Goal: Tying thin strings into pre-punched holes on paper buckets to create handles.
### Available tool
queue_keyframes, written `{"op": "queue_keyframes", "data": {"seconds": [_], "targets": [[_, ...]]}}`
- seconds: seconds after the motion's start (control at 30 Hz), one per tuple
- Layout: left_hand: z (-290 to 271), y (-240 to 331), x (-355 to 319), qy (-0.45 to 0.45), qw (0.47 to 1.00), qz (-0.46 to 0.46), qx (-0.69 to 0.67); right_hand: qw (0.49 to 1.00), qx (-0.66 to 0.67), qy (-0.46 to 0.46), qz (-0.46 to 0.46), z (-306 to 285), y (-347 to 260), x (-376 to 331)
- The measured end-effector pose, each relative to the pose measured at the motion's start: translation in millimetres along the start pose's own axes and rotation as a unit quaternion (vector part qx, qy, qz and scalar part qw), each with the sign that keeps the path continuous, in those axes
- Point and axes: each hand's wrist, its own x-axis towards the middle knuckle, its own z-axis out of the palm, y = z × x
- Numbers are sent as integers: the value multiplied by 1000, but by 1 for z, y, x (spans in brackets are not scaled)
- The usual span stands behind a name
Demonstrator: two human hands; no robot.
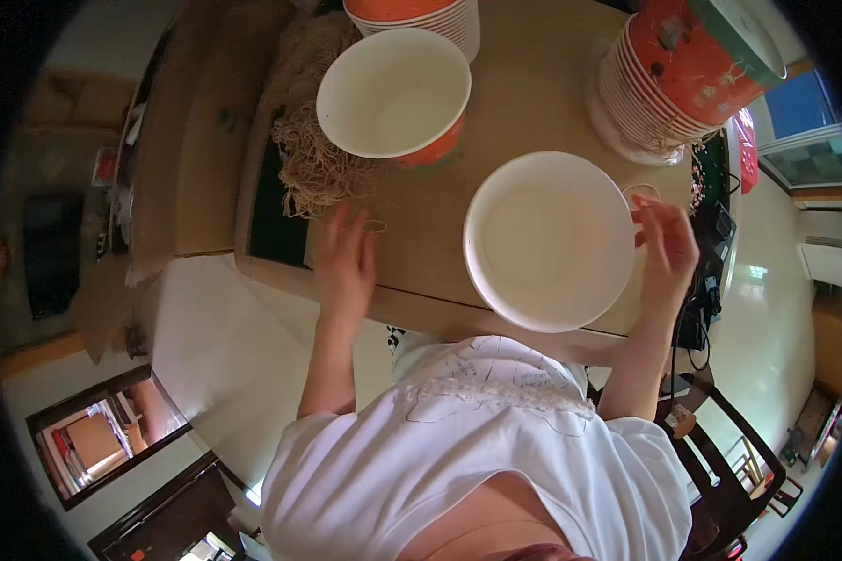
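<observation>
On the counter (533,103) in front of me, one bowl (547,238) sits near the front edge, my right hand (669,252) touching its right rim. Behind it and to the left sits a second bowl (393,93), and the noodle pile (313,154) lies against that bowl's left side. My left hand (346,262) rests flat just before the noodles. One bowl stack (674,79) lies tipped at the far right, another stack (421,14) behind the second bowl.

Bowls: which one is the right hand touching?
The wide, shallow white bowl at the near table edge; the right hand is at its rim. The deeper orange-sided bowl stands apart, farther back.
</observation>
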Motion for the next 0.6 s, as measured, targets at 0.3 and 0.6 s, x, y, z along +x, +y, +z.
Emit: {"op": "queue_keyframes", "data": {"seconds": [0.3,0.6], "targets": [[-38,162,22,-140,931,205,-266,995,-16,-81,57,18,-1,-45],[-34,162,21,-214,936,149,-236,986,12,-166,4,22,-2,-72]]}}
